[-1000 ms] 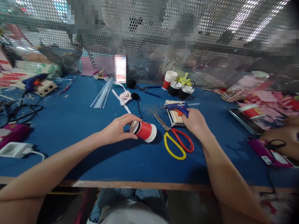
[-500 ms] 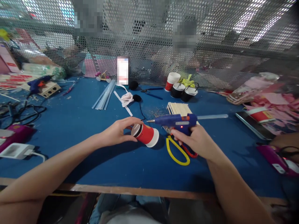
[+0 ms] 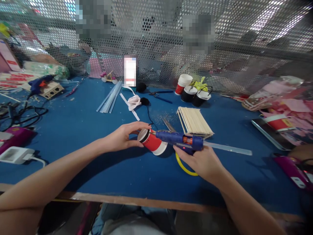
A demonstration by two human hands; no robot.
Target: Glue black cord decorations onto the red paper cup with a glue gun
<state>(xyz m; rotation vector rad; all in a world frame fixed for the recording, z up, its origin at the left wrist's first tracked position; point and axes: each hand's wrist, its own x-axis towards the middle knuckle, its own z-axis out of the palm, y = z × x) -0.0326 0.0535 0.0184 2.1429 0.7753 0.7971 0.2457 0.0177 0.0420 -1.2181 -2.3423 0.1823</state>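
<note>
My left hand [image 3: 128,136] grips the base end of a red and white paper cup [image 3: 155,143], which lies tilted on its side. A black band of yarn [image 3: 144,137] circles the cup near that end, and its strand runs back to a black yarn ball [image 3: 145,101]. In my right hand [image 3: 204,163] is a blue hot glue gun [image 3: 181,139], its nozzle at the cup beside the black band. A clear glue stick [image 3: 230,148] sticks out of the gun's rear. Scissors with a yellow handle [image 3: 186,167] lie partly hidden under my right hand.
Behind the gun stands a small rack of wooden sticks [image 3: 195,120]. Farther back are glue sticks [image 3: 111,98], white ribbon [image 3: 134,102], pliers [image 3: 161,95], a phone [image 3: 130,71] and several cups [image 3: 189,93]. Another glue gun [image 3: 39,86] rests at left; a perforated metal screen [image 3: 156,42] closes the back.
My right hand has lowered the glue gun and moved its nozzle onto the cup by the black band. My left hand keeps its hold on the cup.
</note>
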